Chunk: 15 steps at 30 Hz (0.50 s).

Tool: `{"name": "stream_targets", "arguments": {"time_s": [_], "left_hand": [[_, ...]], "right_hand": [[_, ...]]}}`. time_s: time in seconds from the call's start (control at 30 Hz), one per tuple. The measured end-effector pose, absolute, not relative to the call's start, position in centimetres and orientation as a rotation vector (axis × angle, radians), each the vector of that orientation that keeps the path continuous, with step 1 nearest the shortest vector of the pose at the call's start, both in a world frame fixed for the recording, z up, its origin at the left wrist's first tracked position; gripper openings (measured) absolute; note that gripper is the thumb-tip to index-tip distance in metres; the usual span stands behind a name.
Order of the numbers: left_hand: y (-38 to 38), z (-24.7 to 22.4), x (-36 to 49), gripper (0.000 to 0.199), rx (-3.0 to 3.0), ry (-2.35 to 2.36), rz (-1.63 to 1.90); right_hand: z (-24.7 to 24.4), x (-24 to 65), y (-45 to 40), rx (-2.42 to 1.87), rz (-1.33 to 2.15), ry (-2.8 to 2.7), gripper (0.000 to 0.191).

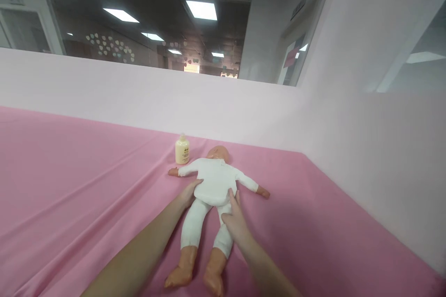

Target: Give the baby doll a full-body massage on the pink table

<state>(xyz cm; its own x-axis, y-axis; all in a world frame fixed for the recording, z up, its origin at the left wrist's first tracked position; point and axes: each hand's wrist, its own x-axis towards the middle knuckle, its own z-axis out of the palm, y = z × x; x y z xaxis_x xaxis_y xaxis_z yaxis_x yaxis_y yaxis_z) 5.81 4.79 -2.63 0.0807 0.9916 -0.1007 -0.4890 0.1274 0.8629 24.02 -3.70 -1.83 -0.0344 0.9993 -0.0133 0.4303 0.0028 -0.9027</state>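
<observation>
A baby doll in a white long-sleeved top and white trousers lies on its back, head away from me, arms spread out. My left hand is at the left side of its waist, thumb on the top's edge; its other fingers are hidden beside the body. On the other side, my right hand touches the doll's hip and the hem of the top, its fingers spread apart. A pale yellow bottle stands upright left of the doll's head.
A pink cloth with creases covers the surface under the doll. Behind it rises a white wall with a window above. Another white wall borders the right side.
</observation>
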Motion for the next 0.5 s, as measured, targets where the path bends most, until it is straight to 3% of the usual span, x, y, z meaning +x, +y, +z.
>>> {"name": "stream_targets", "arguments": {"time_s": [0.1, 0.23, 0.37, 0.5], "left_hand": [[5.0, -4.6, 4.9, 0.022, 0.872, 0.781, 1.282], [5.5, -5.9, 4.2, 0.035, 0.972, 1.006, 1.533], [5.8, -5.9, 3.9, 0.023, 1.136, 1.197, 1.539], [6.0, -5.7, 3.6, 0.017, 1.254, 1.239, 1.473]], "right_hand": [[-1.6, 24.4, -3.3, -1.574, 0.966, -1.617, 0.093], [-2.0, 25.0, -2.9, -1.582, 0.892, -1.755, 0.092], [-2.4, 25.2, -2.9, -1.648, 0.737, -1.895, 0.087], [-1.5, 24.6, -2.5, -1.805, 0.432, -2.010, 0.063]]}}
